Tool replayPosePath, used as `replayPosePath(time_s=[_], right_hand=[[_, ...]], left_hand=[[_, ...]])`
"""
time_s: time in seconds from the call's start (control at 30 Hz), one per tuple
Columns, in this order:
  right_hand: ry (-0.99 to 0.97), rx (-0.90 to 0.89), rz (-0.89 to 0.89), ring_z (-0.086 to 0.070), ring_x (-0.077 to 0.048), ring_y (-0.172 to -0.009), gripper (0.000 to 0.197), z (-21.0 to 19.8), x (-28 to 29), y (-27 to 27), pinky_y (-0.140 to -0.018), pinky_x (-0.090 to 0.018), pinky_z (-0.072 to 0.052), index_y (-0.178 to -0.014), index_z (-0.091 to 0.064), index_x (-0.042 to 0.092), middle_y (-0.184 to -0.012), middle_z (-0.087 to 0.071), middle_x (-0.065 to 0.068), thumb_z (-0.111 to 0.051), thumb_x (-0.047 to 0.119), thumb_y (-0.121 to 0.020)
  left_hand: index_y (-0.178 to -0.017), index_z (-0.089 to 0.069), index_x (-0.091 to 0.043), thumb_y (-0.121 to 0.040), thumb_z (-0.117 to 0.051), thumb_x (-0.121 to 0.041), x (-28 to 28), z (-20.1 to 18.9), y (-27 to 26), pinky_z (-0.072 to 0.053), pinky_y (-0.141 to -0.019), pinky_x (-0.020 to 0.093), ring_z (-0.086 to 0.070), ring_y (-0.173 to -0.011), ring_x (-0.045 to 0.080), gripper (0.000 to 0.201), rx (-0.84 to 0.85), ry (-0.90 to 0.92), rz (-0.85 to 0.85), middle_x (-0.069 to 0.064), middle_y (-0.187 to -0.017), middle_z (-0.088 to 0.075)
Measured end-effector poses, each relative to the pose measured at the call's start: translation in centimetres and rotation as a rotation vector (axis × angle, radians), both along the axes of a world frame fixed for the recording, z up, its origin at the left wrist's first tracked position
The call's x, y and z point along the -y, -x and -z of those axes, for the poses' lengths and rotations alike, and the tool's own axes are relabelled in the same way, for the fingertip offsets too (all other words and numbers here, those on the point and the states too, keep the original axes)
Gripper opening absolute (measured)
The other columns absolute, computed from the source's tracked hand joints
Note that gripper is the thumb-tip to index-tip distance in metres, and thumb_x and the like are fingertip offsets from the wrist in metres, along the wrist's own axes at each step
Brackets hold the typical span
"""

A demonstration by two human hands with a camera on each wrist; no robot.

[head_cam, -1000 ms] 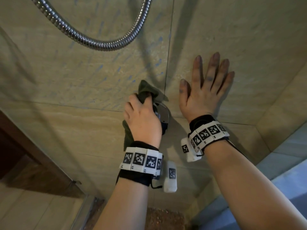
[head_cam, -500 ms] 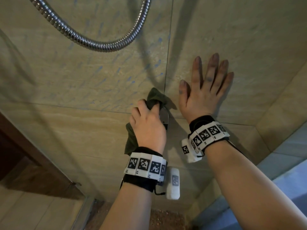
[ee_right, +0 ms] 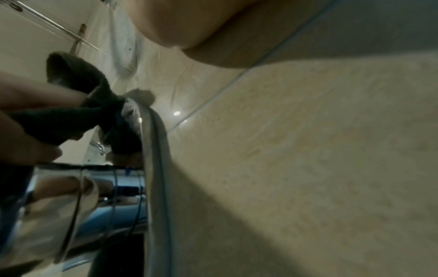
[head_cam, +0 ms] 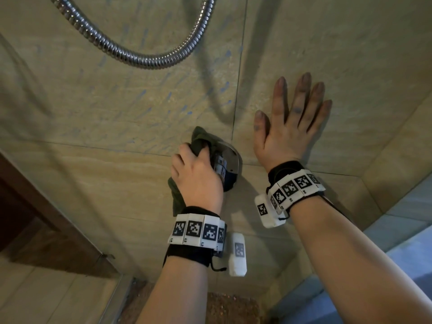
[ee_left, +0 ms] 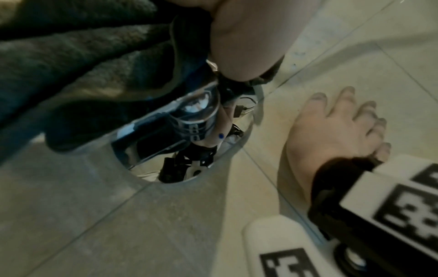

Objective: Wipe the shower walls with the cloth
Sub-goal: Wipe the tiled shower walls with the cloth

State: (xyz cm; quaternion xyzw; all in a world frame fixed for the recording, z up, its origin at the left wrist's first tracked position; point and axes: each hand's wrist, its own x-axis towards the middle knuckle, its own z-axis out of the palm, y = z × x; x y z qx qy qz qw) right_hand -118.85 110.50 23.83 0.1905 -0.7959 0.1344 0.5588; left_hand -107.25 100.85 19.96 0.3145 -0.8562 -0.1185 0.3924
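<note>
Gripping the dark cloth [head_cam: 201,139], the left hand [head_cam: 198,178] should circle the chrome valve plate [head_cam: 230,160]; right hand [head_cam: 289,127] flat on the wall tile [head_cam: 350,54].

The chrome valve fitting [head_cam: 230,164] juts from the shower wall [head_cam: 98,183] at the tile joint, and the left hand [head_cam: 198,181] with the dark cloth [head_cam: 201,139] crowds it from 9 o'clock. At 3 o'clock of the fitting the right hand [head_cam: 289,127] lies flat on the tile, leaving only a narrow strip of bare wall between the two. At 12 o'clock the metal shower hose [head_cam: 145,59] hangs in a loop across the wall, with open tile between it and the hands. Toward 9 o'clock the wall runs bare to the dark door frame [head_cam: 30,206]. At 4 o'clock a corner and ledge [head_cam: 397,206] close the way.
</note>
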Motion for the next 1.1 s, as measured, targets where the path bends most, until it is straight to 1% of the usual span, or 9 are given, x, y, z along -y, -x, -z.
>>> replayPosePath(time_s=[0.13,0.3,0.37,0.43,0.53,0.73,0.9,1.0,1.1], right_hand=[[-0.013,-0.013,0.013,-0.019,-0.041,-0.136,0.056,0.0,0.0,0.0,-0.112,-0.055,-0.013,-0.147,-0.022,0.016,-0.147,-0.035,-0.025,-0.031,0.047,-0.100],[0.013,0.009,0.032,-0.018,-0.040,-0.135,0.053,0.8,0.7,-0.3,-0.113,-0.052,-0.005,-0.146,-0.022,0.016,-0.147,-0.036,-0.025,-0.031,0.044,-0.102],[0.047,0.028,0.032,-0.018,-0.040,-0.135,0.051,1.3,1.3,-0.8,-0.113,-0.052,-0.003,-0.146,-0.022,0.014,-0.146,-0.036,-0.026,-0.026,0.040,-0.102],[0.084,0.044,0.013,-0.016,-0.041,-0.135,0.050,1.4,1.8,-1.1,-0.112,-0.050,0.003,-0.146,-0.021,0.013,-0.147,-0.035,-0.026,-0.023,0.037,-0.102],[0.094,0.063,-0.009,-0.014,-0.041,-0.136,0.051,1.5,2.0,-1.2,-0.112,-0.051,0.004,-0.147,-0.019,0.013,-0.148,-0.033,-0.026,-0.024,0.036,-0.102],[0.069,0.059,0.001,-0.016,-0.043,-0.134,0.051,1.7,1.9,-0.9,-0.112,-0.051,0.005,-0.145,-0.022,0.011,-0.146,-0.035,-0.027,-0.023,0.036,-0.101],[0.055,0.073,0.003,-0.013,-0.043,-0.134,0.051,1.7,1.9,-1.0,-0.111,-0.050,0.006,-0.146,-0.020,0.011,-0.147,-0.034,-0.028,-0.020,0.036,-0.101],[0.056,0.065,-0.003,-0.015,-0.043,-0.134,0.051,1.9,1.9,-1.0,-0.111,-0.050,0.006,-0.146,-0.021,0.010,-0.146,-0.035,-0.028,-0.021,0.035,-0.101],[0.052,0.064,-0.011,-0.014,-0.043,-0.134,0.051,2.2,1.9,-1.0,-0.112,-0.050,0.007,-0.146,-0.021,0.010,-0.146,-0.034,-0.028,-0.021,0.035,-0.101]], left_hand=[[-0.100,-0.067,0.000,-0.066,-0.063,0.010,-0.1,0.1,0.0,-0.042,-0.076,0.047,-0.050,-0.090,0.044,0.036,0.022,-0.086,-0.058,0.026,-0.104,-0.052],[-0.127,-0.057,-0.006,-0.082,-0.049,0.006,0.2,-0.8,-0.6,-0.034,-0.090,0.046,-0.037,-0.108,0.040,0.047,0.067,-0.191,0.010,0.022,-0.125,-0.039],[-0.125,-0.059,-0.010,-0.081,-0.052,0.005,0.3,-1.1,-0.9,-0.036,-0.090,0.047,-0.037,-0.107,0.040,0.047,0.072,-0.122,0.092,0.021,-0.125,-0.040],[-0.114,-0.065,-0.009,-0.077,-0.056,0.005,0.3,-1.3,-1.0,-0.039,-0.081,0.049,-0.041,-0.098,0.042,0.040,0.076,-0.018,0.174,0.023,-0.116,-0.045],[-0.105,-0.068,-0.010,-0.074,-0.057,0.005,0.8,-1.1,-1.2,-0.039,-0.076,0.048,-0.044,-0.094,0.043,0.036,0.067,0.035,0.144,0.023,-0.110,-0.049],[-0.116,-0.064,-0.009,-0.078,-0.053,0.006,1.9,1.1,-1.7,-0.036,-0.084,0.050,-0.040,-0.105,0.042,0.042,0.107,-0.116,-0.018,0.023,-0.118,-0.045],[-0.124,-0.058,-0.010,-0.083,-0.049,0.003,2.0,2.3,-1.6,-0.032,-0.089,0.044,-0.035,-0.109,0.037,0.045,0.150,-0.259,0.027,0.021,-0.124,-0.040],[-0.121,-0.060,-0.009,-0.080,-0.048,0.007,3.0,2.5,-2.2,-0.031,-0.086,0.044,-0.034,-0.108,0.038,0.046,0.136,-0.239,0.098,0.023,-0.124,-0.039],[-0.118,-0.060,-0.010,-0.078,-0.048,0.007,4.4,2.9,-3.0,-0.033,-0.087,0.047,-0.034,-0.109,0.038,0.045,0.231,-0.137,0.121,0.022,-0.124,-0.039]])
